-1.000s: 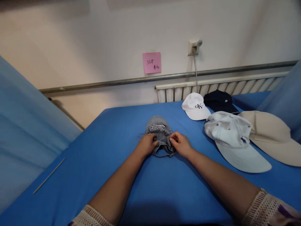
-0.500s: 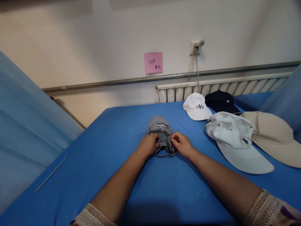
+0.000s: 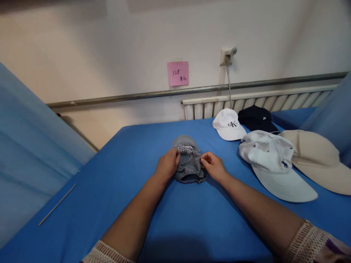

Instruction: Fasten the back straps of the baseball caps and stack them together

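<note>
A grey washed-denim baseball cap (image 3: 189,162) lies on the blue-covered table, its brim pointing away from me and its back strap opening toward me. White lettering shows on its front, partly covered by my fingers. My left hand (image 3: 167,164) pinches the cap's left side near the lettering. On the opposite side, my right hand (image 3: 213,165) pinches the cap's right edge between thumb and forefinger, the other fingers curled.
To the right lie a white cap (image 3: 229,124), a black cap (image 3: 257,117), a pale blue cap (image 3: 270,157) and a beige cap (image 3: 315,153). A thin stick (image 3: 57,204) rests at left. Behind are a metal rail (image 3: 148,94), a radiator (image 3: 214,108) and a blue curtain (image 3: 35,153).
My left hand has shifted slightly left and up along the cap. The cap's crown now looks smoother and its back more spread. My right hand stays nearly in place.
</note>
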{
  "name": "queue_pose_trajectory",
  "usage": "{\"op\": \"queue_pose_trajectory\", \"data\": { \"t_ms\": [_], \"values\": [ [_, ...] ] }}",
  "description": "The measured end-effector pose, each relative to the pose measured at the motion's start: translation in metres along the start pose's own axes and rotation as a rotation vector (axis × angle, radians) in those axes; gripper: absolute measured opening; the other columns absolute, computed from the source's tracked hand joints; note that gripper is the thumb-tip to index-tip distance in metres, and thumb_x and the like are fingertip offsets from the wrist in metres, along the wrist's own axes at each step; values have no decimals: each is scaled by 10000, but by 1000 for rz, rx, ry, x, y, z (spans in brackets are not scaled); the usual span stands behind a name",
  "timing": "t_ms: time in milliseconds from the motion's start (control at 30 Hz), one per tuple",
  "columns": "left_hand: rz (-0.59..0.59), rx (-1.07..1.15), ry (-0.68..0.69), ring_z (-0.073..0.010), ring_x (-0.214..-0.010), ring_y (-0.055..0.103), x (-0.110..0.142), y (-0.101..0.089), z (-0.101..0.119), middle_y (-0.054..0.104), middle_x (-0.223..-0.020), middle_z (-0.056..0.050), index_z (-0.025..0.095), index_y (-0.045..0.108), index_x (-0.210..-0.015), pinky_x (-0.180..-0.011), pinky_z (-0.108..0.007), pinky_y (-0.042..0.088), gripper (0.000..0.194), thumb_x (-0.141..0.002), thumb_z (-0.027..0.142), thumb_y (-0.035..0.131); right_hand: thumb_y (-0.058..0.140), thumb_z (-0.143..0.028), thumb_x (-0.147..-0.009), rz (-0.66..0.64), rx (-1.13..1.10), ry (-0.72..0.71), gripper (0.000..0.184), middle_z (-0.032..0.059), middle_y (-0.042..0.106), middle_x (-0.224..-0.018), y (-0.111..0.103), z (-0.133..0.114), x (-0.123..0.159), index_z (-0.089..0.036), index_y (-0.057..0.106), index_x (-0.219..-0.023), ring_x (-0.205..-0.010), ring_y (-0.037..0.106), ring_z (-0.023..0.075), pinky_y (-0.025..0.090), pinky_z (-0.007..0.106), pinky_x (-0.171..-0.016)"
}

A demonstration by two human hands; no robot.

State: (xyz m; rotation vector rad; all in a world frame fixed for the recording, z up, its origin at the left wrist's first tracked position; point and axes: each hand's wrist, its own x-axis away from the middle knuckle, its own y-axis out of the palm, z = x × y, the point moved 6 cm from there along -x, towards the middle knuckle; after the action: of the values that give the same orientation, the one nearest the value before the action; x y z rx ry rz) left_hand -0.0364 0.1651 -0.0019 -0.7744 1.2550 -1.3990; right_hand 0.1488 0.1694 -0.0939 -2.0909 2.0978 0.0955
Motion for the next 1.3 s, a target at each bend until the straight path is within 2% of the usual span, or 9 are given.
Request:
{"op": "queue_pose_trajectory", "data": {
  "t_ms": [267, 433, 533, 633, 767, 900, 1000, 1167, 1300],
  "values": [
    [-187, -38, 194, -219, -824, 616, 5, 24, 5, 683, -869, -67, 186, 661, -875, -732, -299, 441, 137, -786, 253, 581, 581, -334, -765, 5, -24, 3, 126, -30, 601, -648, -1, -3, 1, -211, 563, -784, -552, 567, 122, 463, 245, -559],
    [-156, -107, 121, -231, -797, 610, 7, 23, 7, 667, -823, -81, 190, 632, -846, -689, -304, 422, 110, -789, 237, 550, 579, -344, -770, 3, -14, 5, 139, -31, 599, -649, 0, 0, 1, -208, 562, -788, -544, 565, 118, 466, 246, -564],
    [-74, -78, 34, -225, -751, 607, 6, 10, 4, 663, -822, -79, 191, 609, -902, -660, -301, 415, 141, -810, 262, 529, 586, -367, -765, 36, -32, -7, 163, -21, 611, -677, -3, -1, 0, -209, 564, -797, -561, 574, 129, 477, 261, -574],
    [134, 40, 10, -199, -716, 591, 6, -16, 3, 647, -829, -62, 186, 579, -948, -654, -294, 422, 159, -831, 265, 509, 592, -381, -762, 127, -51, -16, 191, -7, 624, -699, -11, -4, -1, -208, 570, -842, -597, 593, 148, 485, 281, -599],
    [359, 276, 177, -157, -749, 571, 17, -52, 12, 606, -844, -32, 181, 567, -940, -720, -280, 451, 131, -835, 239, 517, 569, -361, -768, 303, -55, -24, 205, 1, 620, -721, -27, -10, -2, -209, 570, -906, -669, 604, 162, 480, 289, -640],
    [334, 416, 338, -135, -755, 556, 28, -75, 22, 587, -823, -6, 188, 576, -909, -728, -266, 449, 89, -828, 200, 538, 577, -375, -771, 419, -53, -65, 241, 46, 647, -875, -40, -18, -1, -200, 583, -936, -803, 610, 184, 491, 333, -756],
    [201, 561, 382, -131, -751, 550, 31, -80, 23, 596, -834, -8, 188, 581, -905, -697, -256, 448, 91, -820, 187, 551, 568, -388, -802, 301, -47, -121, 292, 85, 658, -1033, -39, -31, 0, -195, 609, -1019, -941, 615, 217, 484, 380, -852],
    [-26, 635, 402, -130, -755, 540, 31, -78, 28, 605, -859, -18, 177, 581, -887, -688, -255, 442, 99, -802, 170, 530, 620, -313, -802, -217, 62, -346, 467, 72, 552, -1334, -9, -66, 15, -264, 553, -1261, -1244, 494, 247, 408, 421, -1011],
    [-180, 508, 440, -116, -699, 511, 29, -80, 45, 577, -795, 2, 174, 561, -839, -648, -236, 421, 103, -758, 146, 504, 613, -206, -790, -303, 213, -496, 248, 71, 576, -1284, 5, -82, 26, -239, 641, -1034, -1220, 506, 232, 373, 440, -1043]
  ]
}}
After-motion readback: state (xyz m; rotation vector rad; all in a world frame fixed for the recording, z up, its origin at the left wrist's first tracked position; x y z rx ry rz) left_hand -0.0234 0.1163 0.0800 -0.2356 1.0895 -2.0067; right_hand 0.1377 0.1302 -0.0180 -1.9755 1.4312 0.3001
